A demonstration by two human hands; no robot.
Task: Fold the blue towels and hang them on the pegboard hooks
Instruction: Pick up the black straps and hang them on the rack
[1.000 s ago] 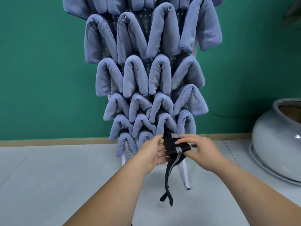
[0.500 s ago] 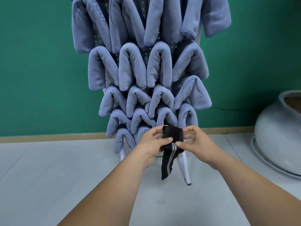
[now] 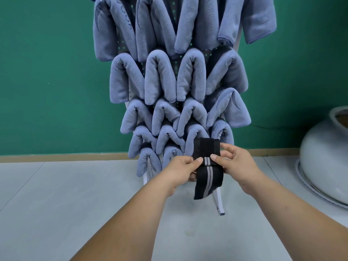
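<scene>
Several folded blue towels (image 3: pixel 162 76) hang in rows on the hooks of a pegboard (image 3: pixel 150 170) that stands on white legs against the green wall. In front of its lowest right row I hold a folded black cloth with grey stripes (image 3: pixel 207 166). My left hand (image 3: pixel 182 166) pinches the cloth's left edge with thumb and fingers. My right hand (image 3: pixel 233 162) pinches its right edge, thumb on the front. The cloth's lower end hangs free below my hands and hides the towel behind it.
A large pale ceramic pot (image 3: pixel 327 159) sits on the floor at the right, on a round ribbed base. The pegboard's white leg (image 3: pixel 219 202) reaches the grey tiled floor (image 3: pixel 66 204) just below my hands. A wooden skirting runs along the wall.
The long dangling black strip has been folded up into a short flat piece. Both hands have lifted it slightly and now hold it spread by its side edges. My view has moved closer and lower.
</scene>
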